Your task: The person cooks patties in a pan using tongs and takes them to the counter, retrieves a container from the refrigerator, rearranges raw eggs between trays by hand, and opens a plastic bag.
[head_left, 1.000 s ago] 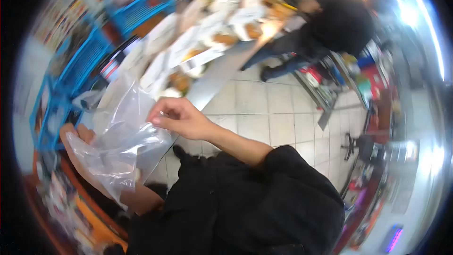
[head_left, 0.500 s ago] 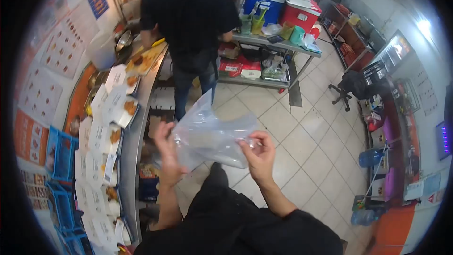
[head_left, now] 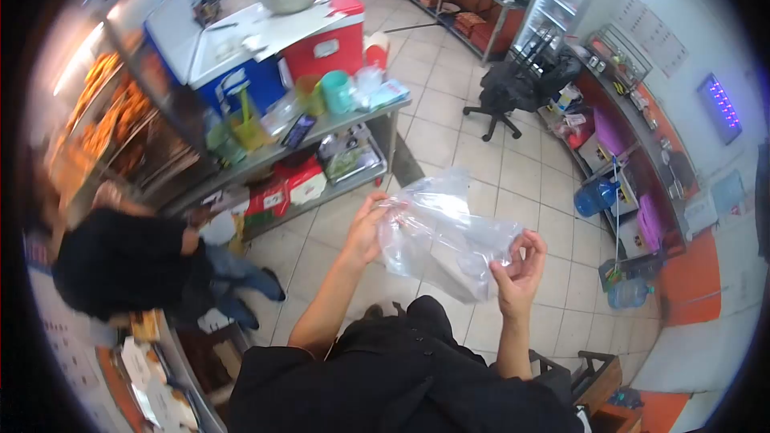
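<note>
A clear plastic bag (head_left: 445, 232) hangs spread between my two hands, above the tiled floor. My left hand (head_left: 367, 228) grips its left side, fingers closed on the film. At the bag's right edge my right hand (head_left: 520, 269) pinches the plastic between thumb and fingers. The bag looks thin and crumpled, and the floor shows through it. I cannot see anything inside it.
A person in black (head_left: 120, 265) stands at the left by the counter with white boxes (head_left: 152, 385). Ahead, a metal table (head_left: 345, 124) bears a blue cooler (head_left: 233, 84), a red cooler (head_left: 325, 48) and cups. An office chair (head_left: 505, 92) stands farther right.
My view has turned to the right, so the counter of boxes and the person shift to the lower left. The bag stays in both hands, its shape changed.
</note>
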`<state>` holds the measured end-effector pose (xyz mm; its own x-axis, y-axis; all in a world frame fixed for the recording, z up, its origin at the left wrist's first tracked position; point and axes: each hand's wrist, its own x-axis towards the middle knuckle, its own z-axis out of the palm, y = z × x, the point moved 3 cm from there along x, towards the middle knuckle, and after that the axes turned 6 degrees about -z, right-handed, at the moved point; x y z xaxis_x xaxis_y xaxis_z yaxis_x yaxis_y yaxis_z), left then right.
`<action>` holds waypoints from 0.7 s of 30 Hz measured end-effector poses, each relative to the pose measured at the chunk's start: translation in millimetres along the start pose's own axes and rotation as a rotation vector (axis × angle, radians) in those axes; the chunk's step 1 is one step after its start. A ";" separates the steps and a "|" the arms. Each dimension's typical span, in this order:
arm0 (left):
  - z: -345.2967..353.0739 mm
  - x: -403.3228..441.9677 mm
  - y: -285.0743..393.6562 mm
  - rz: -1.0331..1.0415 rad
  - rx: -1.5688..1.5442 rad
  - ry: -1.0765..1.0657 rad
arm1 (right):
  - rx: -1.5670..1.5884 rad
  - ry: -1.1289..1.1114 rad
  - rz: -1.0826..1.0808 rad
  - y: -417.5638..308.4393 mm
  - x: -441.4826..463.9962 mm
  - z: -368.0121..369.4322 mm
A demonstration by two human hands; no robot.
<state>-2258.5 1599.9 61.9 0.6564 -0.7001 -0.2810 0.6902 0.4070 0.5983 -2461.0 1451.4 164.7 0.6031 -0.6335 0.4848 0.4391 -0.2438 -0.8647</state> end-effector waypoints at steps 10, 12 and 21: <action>105.5 305.1 -24.5 -0.021 0.410 -0.030 | 0.297 -0.134 1.014 269.9 164.0 -128.6; 106.2 353.2 2.6 0.101 0.380 0.057 | -0.139 -0.356 0.876 303.9 241.6 -133.3; 98.4 566.0 80.9 0.234 -0.064 0.202 | -0.479 -0.383 -0.014 318.9 603.7 -37.5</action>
<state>-1861.1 1178.8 25.1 0.8427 -0.4547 -0.2883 0.5265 0.5844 0.6175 -1981.9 963.7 176.7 0.8350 -0.3402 0.4325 0.1545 -0.6094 -0.7777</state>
